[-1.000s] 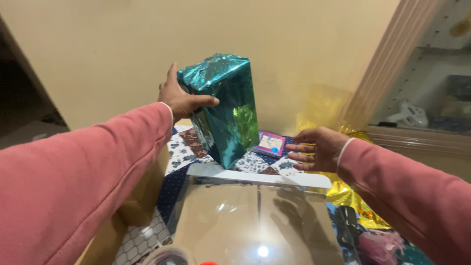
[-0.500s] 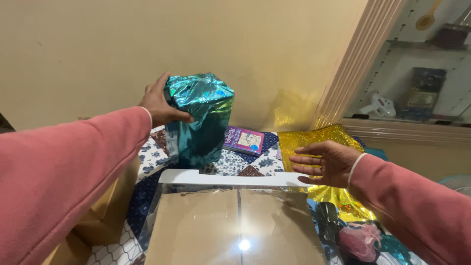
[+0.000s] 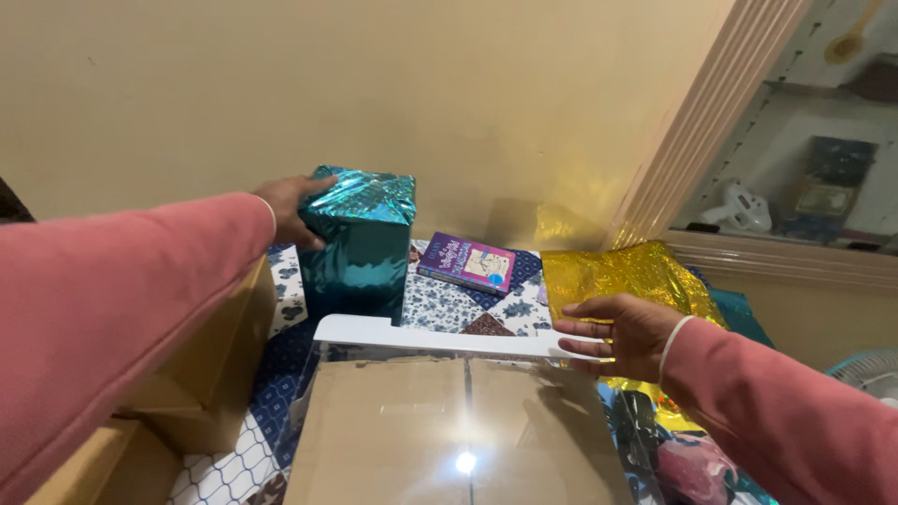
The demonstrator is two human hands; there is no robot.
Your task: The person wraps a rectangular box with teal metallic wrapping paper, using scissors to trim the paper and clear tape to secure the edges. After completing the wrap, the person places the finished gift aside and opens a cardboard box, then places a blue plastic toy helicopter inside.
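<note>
The teal foil-wrapped box (image 3: 358,245) has come down from mid-air and now stands upright on the patterned cloth (image 3: 449,304), near the wall. The left hand (image 3: 292,209) stays curled around its upper left edge. The right hand (image 3: 617,332), fingers spread and holding nothing, rests on the white flap (image 3: 440,339) of a clear-topped box, beside gold foil (image 3: 627,276).

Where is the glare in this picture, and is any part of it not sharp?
Head view: a bright white glare spot sits low on the glossy clear-fronted box, which also mirrors the right hand; the teal foil parcel under the left hand and the gold foil sheet throw shiny highlights; the near pink sleeve is soft, and the shelf behind glass at right is hazy.
</note>
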